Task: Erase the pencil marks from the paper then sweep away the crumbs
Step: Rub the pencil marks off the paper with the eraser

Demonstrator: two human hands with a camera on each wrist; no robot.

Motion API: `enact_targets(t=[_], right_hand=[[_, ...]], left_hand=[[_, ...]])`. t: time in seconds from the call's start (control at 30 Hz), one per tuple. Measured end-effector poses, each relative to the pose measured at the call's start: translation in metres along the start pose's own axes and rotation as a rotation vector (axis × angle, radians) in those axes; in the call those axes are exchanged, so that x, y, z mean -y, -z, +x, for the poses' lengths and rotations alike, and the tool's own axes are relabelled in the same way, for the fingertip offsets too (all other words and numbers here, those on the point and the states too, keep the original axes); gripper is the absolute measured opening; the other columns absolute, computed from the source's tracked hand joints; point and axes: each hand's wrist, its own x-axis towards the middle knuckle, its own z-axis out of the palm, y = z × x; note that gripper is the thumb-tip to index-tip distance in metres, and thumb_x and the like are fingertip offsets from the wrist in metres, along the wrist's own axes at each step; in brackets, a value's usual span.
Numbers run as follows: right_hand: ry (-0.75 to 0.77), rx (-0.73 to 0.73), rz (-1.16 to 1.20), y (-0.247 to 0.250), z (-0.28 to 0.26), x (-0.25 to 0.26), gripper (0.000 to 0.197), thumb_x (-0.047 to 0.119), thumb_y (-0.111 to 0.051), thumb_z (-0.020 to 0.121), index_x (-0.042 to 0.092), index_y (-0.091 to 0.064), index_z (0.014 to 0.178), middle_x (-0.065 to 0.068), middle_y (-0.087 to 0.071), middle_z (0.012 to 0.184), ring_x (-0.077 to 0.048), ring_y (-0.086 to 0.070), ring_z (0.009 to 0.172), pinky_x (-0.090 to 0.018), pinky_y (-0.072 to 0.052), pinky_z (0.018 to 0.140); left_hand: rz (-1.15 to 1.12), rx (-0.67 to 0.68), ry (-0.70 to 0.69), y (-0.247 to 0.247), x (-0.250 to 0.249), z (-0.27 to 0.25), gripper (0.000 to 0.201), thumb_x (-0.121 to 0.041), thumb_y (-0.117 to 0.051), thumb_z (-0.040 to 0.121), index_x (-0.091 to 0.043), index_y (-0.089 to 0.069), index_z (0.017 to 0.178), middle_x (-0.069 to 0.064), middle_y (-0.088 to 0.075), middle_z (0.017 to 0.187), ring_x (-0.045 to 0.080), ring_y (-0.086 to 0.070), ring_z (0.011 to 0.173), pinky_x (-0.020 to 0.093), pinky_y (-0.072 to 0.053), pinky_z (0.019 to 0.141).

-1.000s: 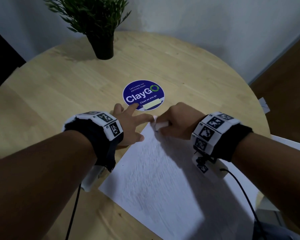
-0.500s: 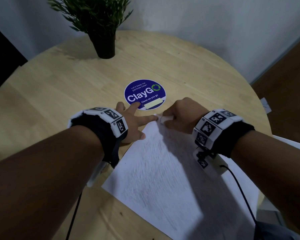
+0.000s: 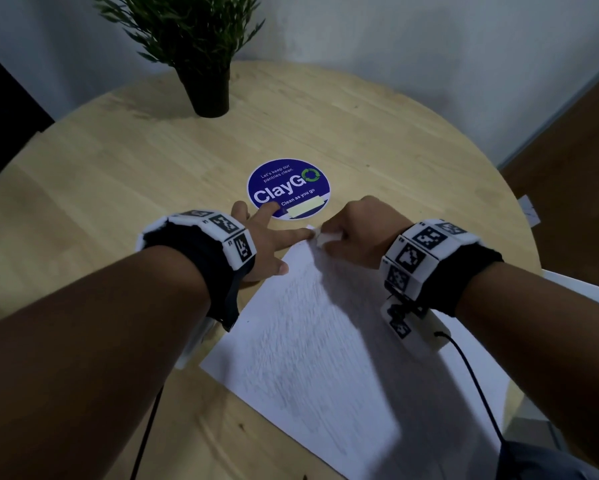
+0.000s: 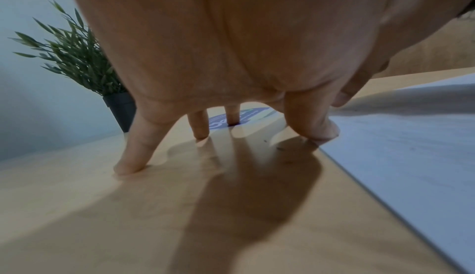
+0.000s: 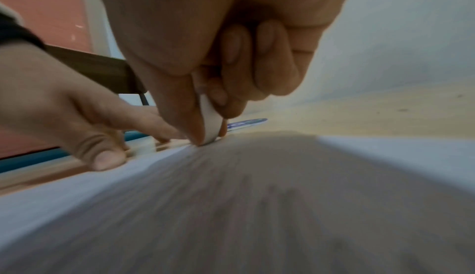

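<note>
A white sheet of paper [image 3: 311,344] with faint grey pencil marks lies slanted on the round wooden table [image 3: 118,174]. My right hand [image 3: 356,233] pinches a small white eraser [image 3: 323,239] between thumb and fingers and presses its tip on the paper's far corner; the eraser [image 5: 209,116] shows edge-on in the right wrist view. My left hand [image 3: 266,237] is spread flat beside it, index finger and thumb holding down the paper's left edge, the other fingers [image 4: 133,152] on bare wood. The paper [image 4: 411,156] lies right of that hand.
A round blue ClayGO sticker [image 3: 288,188] is on the table just beyond both hands. A potted green plant [image 3: 201,53] stands at the far edge. A white chair [image 3: 575,289] shows at the right, past the table rim.
The right hand has slid the eraser a short way up the paper toward its far corner. The left hand has stayed spread on the paper's edge.
</note>
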Motion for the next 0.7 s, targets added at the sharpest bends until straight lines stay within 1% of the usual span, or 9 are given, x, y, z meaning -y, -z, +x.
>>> enact_targets(t=[0.03, 0.13, 0.27, 0.3, 0.4, 0.53, 0.57, 0.63, 0.7], right_hand=[[-0.011, -0.008, 0.001, -0.002, 0.0, 0.002, 0.023, 0.033, -0.056, 0.086, 0.014, -0.067, 0.079, -0.002, -0.05, 0.061, -0.027, -0.049, 0.066, -0.028, -0.037, 0.061], [0.078, 0.054, 0.013, -0.011, -0.007, 0.016, 0.019, 0.034, -0.057, 0.086, 0.022, -0.071, 0.09, -0.003, -0.059, 0.071, -0.024, -0.053, 0.068, -0.029, -0.042, 0.064], [-0.047, 0.001, 0.03, -0.006, 0.002, 0.006, 0.024, 0.035, -0.055, 0.087, 0.017, -0.062, 0.073, -0.002, -0.052, 0.062, -0.026, -0.052, 0.066, -0.027, -0.037, 0.059], [-0.05, -0.001, 0.016, -0.007, 0.002, 0.009, 0.024, 0.035, -0.056, 0.086, 0.015, -0.064, 0.076, -0.002, -0.052, 0.063, -0.026, -0.052, 0.067, -0.027, -0.036, 0.059], [0.057, 0.066, -0.031, -0.015, -0.003, 0.024, 0.023, 0.033, -0.056, 0.086, 0.015, -0.07, 0.091, -0.003, -0.052, 0.069, -0.025, -0.051, 0.068, -0.028, -0.038, 0.063], [-0.06, -0.005, -0.012, -0.006, 0.004, 0.009, 0.027, 0.037, -0.057, 0.086, 0.013, -0.067, 0.081, -0.002, -0.049, 0.062, -0.028, -0.052, 0.066, -0.027, -0.036, 0.06], [-0.058, -0.007, -0.015, -0.005, 0.003, 0.01, 0.025, 0.037, -0.058, 0.086, 0.014, -0.068, 0.083, -0.002, -0.049, 0.063, -0.028, -0.052, 0.067, -0.027, -0.037, 0.061], [0.018, 0.058, -0.04, -0.009, -0.003, 0.018, 0.022, 0.035, -0.058, 0.085, 0.016, -0.069, 0.091, -0.001, -0.048, 0.067, -0.025, -0.05, 0.07, -0.028, -0.039, 0.064], [0.067, 0.092, -0.049, -0.011, -0.007, 0.025, 0.021, 0.036, -0.058, 0.085, 0.02, -0.069, 0.091, -0.001, -0.051, 0.069, -0.024, -0.05, 0.069, -0.029, -0.042, 0.065]], left_hand=[[-0.008, -0.003, 0.0, -0.001, 0.0, 0.0, 0.064, -0.046, -0.046, 0.097, -0.057, -0.005, 0.146, 0.002, -0.001, 0.156, 0.036, -0.025, 0.121, 0.042, -0.03, 0.108], [-0.033, -0.012, -0.006, -0.003, 0.002, 0.001, 0.065, -0.045, -0.048, 0.096, -0.058, -0.007, 0.145, 0.0, -0.001, 0.156, 0.036, -0.024, 0.121, 0.043, -0.031, 0.107], [-0.02, 0.003, 0.001, 0.0, 0.0, 0.001, 0.064, -0.046, -0.047, 0.097, -0.056, -0.007, 0.146, 0.001, -0.001, 0.156, 0.037, -0.023, 0.123, 0.044, -0.03, 0.108], [-0.027, -0.002, -0.002, -0.001, 0.001, 0.001, 0.064, -0.046, -0.047, 0.096, -0.056, -0.008, 0.146, 0.001, -0.002, 0.156, 0.036, -0.023, 0.122, 0.043, -0.031, 0.108], [-0.03, -0.029, -0.019, -0.005, 0.004, 0.003, 0.063, -0.047, -0.047, 0.095, -0.058, -0.009, 0.144, 0.001, -0.002, 0.155, 0.036, -0.024, 0.12, 0.044, -0.03, 0.108], [-0.036, -0.015, -0.009, -0.004, 0.003, 0.003, 0.064, -0.046, -0.048, 0.095, -0.056, -0.011, 0.145, 0.001, -0.004, 0.155, 0.037, -0.023, 0.121, 0.043, -0.032, 0.107], [-0.036, -0.019, -0.009, -0.003, 0.002, 0.003, 0.064, -0.046, -0.048, 0.095, -0.056, -0.011, 0.145, 0.001, -0.004, 0.154, 0.037, -0.024, 0.12, 0.044, -0.032, 0.107], [-0.028, -0.031, -0.02, -0.004, 0.003, 0.004, 0.064, -0.048, -0.047, 0.095, -0.057, -0.009, 0.145, 0.002, -0.004, 0.155, 0.037, -0.025, 0.119, 0.044, -0.031, 0.107], [-0.02, -0.029, -0.017, -0.005, 0.004, 0.004, 0.063, -0.05, -0.046, 0.095, -0.057, -0.008, 0.145, 0.002, -0.002, 0.156, 0.038, -0.025, 0.121, 0.044, -0.03, 0.109]])
